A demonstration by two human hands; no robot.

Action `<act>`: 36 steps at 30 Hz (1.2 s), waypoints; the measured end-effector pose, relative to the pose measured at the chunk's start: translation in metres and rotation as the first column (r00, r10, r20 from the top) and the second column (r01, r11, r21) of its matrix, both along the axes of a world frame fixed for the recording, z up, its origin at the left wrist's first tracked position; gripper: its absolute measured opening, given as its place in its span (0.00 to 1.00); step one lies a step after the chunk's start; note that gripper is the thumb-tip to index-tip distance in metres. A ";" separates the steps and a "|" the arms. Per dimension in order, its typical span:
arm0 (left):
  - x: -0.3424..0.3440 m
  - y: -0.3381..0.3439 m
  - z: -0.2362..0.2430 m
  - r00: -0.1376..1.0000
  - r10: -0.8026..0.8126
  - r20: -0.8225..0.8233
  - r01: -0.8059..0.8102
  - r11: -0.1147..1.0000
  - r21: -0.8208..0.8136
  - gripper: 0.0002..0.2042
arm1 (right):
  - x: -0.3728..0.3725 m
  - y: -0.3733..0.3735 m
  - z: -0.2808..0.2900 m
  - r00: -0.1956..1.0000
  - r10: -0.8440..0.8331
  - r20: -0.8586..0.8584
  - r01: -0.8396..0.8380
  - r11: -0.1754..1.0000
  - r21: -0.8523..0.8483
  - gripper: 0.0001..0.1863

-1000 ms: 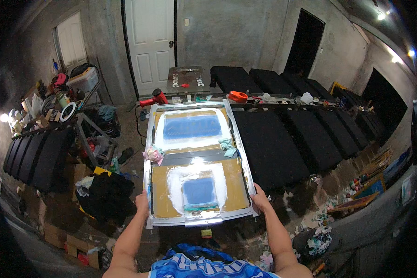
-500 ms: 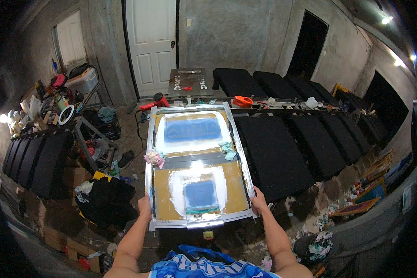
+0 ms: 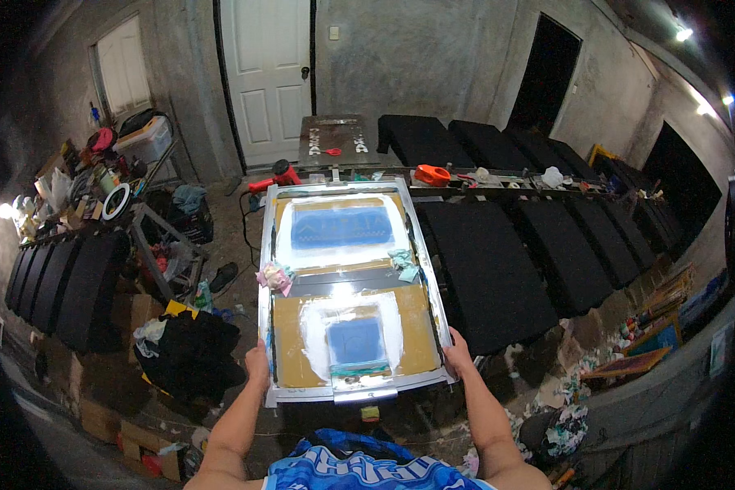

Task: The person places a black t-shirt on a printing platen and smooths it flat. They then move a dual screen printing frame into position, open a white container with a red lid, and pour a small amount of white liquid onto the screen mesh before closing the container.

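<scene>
A screen-printing frame with silvery edges lies lengthwise in front of me. Its mesh has two blue windows, each bordered by white and tan. My left hand is closed on the near left side rail, and my right hand grips the opposite rail at about the same height. At the near end, a squeegee with a metal edge lies across the screen, with teal ink along it. Crumpled pink paper sits by the left rail, a pale green wad by the right. The frame hides what is underneath.
Black-covered boards stand in rows to the right and at far left. Beyond the frame are a red heat gun and an orange tape dispenser. Black cloth is heaped at left; a cluttered table stands behind it.
The view has shifted very slightly. Both hands keep their hold on the frame's side rails, and nothing else has visibly moved.
</scene>
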State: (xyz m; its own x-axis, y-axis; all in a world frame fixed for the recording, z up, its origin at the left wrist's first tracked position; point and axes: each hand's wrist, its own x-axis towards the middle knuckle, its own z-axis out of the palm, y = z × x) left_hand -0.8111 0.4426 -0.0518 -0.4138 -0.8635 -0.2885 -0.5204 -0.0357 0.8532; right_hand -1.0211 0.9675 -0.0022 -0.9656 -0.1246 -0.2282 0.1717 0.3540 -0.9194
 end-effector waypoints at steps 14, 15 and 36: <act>0.019 0.035 0.012 1.000 0.006 0.023 -0.007 0.999 0.042 0.24 | 0.001 0.023 -0.028 1.000 -0.005 -0.008 0.005 0.999 0.053 0.36; 0.018 0.035 0.010 0.999 0.022 0.032 -0.023 0.999 0.029 0.24 | 0.001 0.024 -0.028 1.000 0.004 -0.022 -0.004 1.000 -0.001 0.36; 0.012 0.026 0.005 1.000 0.012 0.028 -0.012 1.000 -0.012 0.26 | 0.001 0.019 -0.022 1.000 -0.014 -0.020 0.013 1.000 -0.028 0.36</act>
State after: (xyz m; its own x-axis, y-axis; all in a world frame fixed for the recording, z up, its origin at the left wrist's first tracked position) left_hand -0.7990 0.4691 -0.0465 -0.3955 -0.8716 -0.2897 -0.5434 -0.0322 0.8388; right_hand -1.0203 0.9865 -0.0239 -0.9717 -0.1176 -0.2050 0.1572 0.3258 -0.9323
